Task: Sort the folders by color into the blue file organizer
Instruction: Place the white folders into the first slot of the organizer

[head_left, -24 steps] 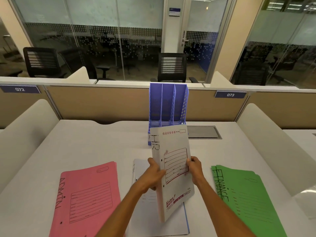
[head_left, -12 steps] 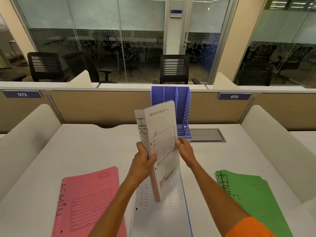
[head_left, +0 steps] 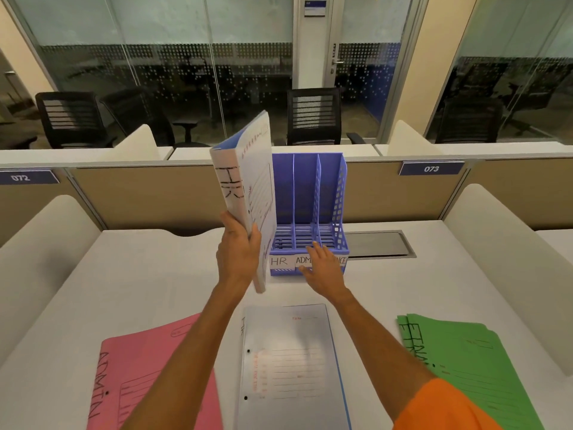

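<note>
Currently the blue file organizer (head_left: 310,212) stands at twelve o'clock on the desk (head_left: 139,274), and all three of its slots look empty, so I judge nothing is sorted yet. Its front labels read HR on the left and ADM in the middle; the third is partly covered. My left hand (head_left: 237,256) is closed around the lower spine edge of a white HR folder (head_left: 248,193), held upright and tilted slightly left, just in front of and left of the organizer's HR slot, not yet inside it. The bulk of the folder rises above the grip; only a short tail hangs below. My right hand (head_left: 322,268) holds nothing, fingers spread, touching or nearly touching the organizer's front lip at the label strip, I judge to steady it. Left to do: a second pale folder (head_left: 291,364) lying flat at six o'clock, the pink ADMIN folder (head_left: 148,377) at seven o'clock, and the green folder stack (head_left: 465,367) at four o'clock.
</note>
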